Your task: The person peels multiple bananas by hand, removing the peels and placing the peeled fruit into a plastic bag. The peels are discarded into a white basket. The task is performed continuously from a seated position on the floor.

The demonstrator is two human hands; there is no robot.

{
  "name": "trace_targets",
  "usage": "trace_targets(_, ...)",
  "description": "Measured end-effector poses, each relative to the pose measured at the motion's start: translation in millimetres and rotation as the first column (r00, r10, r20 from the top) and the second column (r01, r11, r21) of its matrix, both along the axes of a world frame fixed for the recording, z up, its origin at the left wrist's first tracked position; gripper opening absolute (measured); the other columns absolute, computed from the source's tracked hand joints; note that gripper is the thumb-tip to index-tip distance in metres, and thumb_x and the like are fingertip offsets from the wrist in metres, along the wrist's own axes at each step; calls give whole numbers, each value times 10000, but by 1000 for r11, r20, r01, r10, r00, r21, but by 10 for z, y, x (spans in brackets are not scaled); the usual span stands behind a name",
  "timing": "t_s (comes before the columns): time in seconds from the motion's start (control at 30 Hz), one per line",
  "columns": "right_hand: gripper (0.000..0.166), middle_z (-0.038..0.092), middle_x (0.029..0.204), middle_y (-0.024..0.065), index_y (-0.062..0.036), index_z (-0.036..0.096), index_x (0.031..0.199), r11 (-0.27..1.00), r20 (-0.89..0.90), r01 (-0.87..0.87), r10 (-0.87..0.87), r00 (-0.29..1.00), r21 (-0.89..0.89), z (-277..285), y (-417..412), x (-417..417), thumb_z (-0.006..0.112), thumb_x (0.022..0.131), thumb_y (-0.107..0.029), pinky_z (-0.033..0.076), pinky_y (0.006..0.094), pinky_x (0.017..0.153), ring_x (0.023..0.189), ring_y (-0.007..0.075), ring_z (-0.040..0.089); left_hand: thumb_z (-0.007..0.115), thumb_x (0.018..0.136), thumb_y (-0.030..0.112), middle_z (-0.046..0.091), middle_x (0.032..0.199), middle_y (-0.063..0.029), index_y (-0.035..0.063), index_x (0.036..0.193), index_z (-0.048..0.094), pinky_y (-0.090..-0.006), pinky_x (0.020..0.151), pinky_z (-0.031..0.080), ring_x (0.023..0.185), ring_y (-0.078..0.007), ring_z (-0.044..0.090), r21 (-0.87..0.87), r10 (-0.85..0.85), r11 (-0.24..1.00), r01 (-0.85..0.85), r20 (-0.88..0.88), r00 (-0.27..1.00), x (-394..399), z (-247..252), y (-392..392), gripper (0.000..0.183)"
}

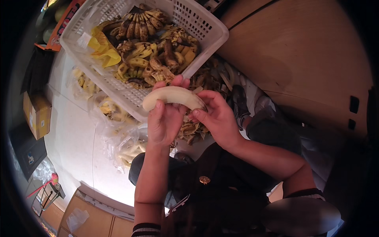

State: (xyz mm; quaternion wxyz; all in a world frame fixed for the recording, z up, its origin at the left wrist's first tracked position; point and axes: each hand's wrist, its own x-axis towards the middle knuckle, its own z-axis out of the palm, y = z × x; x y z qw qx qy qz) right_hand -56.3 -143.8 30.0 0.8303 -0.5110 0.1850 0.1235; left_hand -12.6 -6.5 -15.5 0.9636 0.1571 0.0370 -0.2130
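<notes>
A peeled banana (174, 95) lies across both my hands, curved and pale, with a darker tip at its right end. My left hand (166, 120) cradles it from below, thumb over the near side and fingers behind. At the right end, my right hand (216, 118) pinches the dark tip between thumb and fingers. Just beyond stands a white plastic basket (204, 20) of spotted and browned bananas. One large bunch (141, 25) rests on top at the back. A yellow plastic sheet (105, 51) sits inside the basket's left part.
Banana peels (192, 129) are heaped on the floor beside the basket, close to my shoes (239, 99). Clear plastic bags (111, 133) holding bananas stand left of it. Further left are a cardboard box (38, 117) and a dark box (28, 149). Wooden panels (296, 59) rise at right.
</notes>
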Motion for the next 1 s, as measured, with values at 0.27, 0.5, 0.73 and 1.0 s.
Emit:
trace_targets(0.27,322,559,1012,51,-1,489,1126,942,129,-105,153,980,-318,103,26,-11,620,832,-24,447,245,802,918,98,540,540,884,415,483,1278,-135,130,1249,429,-458,950,440,1198,-333,458,-34,-91,995,88,-100,991,-15,-86,177,476)
trace_targets(0.5,304,576,944,66,1,496,1141,954,9,-291,292,956,-69,253,-56,39,590,854,-32,468,238,722,836,115,575,508,895,445,594,1069,-162,65,1163,449,-425,795,528,932,-304,614,-159,-237,965,208,-198,951,44,-181,286,469)
trace_targets(0.73,280,592,960,87,8,480,1146,984,-193,-86,116,974,157,207,-334,175,540,891,-92,472,257,691,806,154,599,473,919,411,618,1002,-206,17,1141,461,-390,701,557,843,-300,645,-200,-245,960,196,-257,935,81,-98,329,453)
trace_targets(1.0,317,577,988,65,8,504,1175,904,-406,-333,207,890,-268,-431,-216,53,556,874,-76,471,246,719,847,138,589,510,909,316,612,1007,-192,0,1181,444,-387,802,516,909,-295,623,785,417,559,-268,13,909,-539,389,1665,422)
